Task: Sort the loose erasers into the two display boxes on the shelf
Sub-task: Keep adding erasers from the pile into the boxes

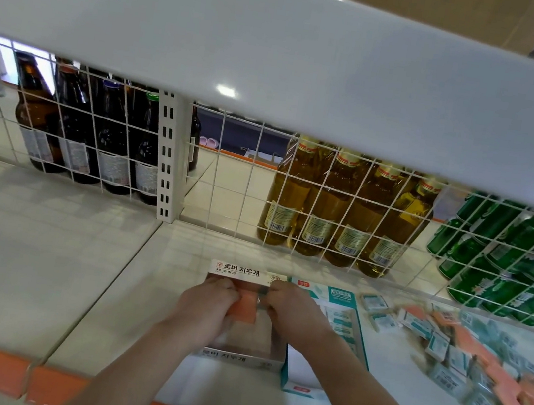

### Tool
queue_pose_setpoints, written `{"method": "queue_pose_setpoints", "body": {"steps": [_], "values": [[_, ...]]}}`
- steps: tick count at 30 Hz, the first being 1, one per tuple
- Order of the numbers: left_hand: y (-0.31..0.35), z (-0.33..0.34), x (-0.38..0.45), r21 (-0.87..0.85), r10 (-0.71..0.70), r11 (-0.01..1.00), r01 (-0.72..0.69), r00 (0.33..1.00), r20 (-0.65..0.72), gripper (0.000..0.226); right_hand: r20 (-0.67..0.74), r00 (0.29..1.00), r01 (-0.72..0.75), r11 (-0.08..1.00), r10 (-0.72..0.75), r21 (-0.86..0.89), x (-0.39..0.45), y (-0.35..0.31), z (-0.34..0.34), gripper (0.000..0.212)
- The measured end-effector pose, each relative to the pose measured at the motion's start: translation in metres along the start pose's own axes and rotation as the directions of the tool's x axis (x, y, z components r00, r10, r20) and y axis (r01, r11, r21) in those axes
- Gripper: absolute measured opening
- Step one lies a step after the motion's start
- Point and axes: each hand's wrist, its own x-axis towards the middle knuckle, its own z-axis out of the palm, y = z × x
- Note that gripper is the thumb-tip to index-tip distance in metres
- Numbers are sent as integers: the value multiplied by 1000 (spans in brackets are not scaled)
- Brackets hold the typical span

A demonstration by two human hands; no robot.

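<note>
Pinching the orange eraser [245, 307] between left hand [205, 307] and right hand [294, 314], fingers curled, above the grey display box [242, 360] on the shelf [43, 255], risks a crooked drop or nudging the adjacent teal display box [357, 333].

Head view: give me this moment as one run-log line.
stage: placing | left hand + right hand: holding orange erasers over white display box | teal display box: partly filled | loose erasers: remain right
</note>
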Motion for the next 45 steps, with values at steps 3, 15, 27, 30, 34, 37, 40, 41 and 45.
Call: {"method": "queue_pose_setpoints", "body": {"steps": [3, 15, 27, 30, 34, 37, 40, 41, 45], "values": [[1, 0, 0, 12, -14, 1000, 14, 1000, 0, 32, -55, 998, -2, 1000, 0, -25, -3, 0, 0, 30], [5, 0, -4, 48, -24, 999, 26, 999, -34, 32, -79, 997, -30, 999, 26, -46, -2, 1, 2, 27], [18, -9, -11, -242, -80, 970, 39, 983, -162, 23, -198, 978, -30, 988, 60, 153, -29, 22, -15, 30], [29, -13, -8, -366, -128, 929, 58, 977, -170, 22, -214, 967, -92, 972, 139, 217, -41, 35, -21, 30], [56, -18, -3, -355, -105, 934, 40, 981, -166, 23, -220, 949, -173, 955, 227, 242, -62, 57, -25, 30], [82, -17, 0, -353, -56, 936, -6, 984, -167, 24, -223, 923, -258, 935, 313, 245, -80, 73, -24, 29], [106, -11, 4, -426, 7, 903, -65, 991, -136, 28, -209, 894, -334, 901, 396, 278, -100, 90, -20, 26], [114, -9, 6, -437, 28, 896, -81, 992, -126, 30, -206, 882, -356, 886, 423, 296, -106, 96, -18, 27], [142, -4, 11, -438, 101, 888, -140, 989, -110, 28, -186, 818, -460, 813, 545, 357, -133, 123, -11, 29]]}}
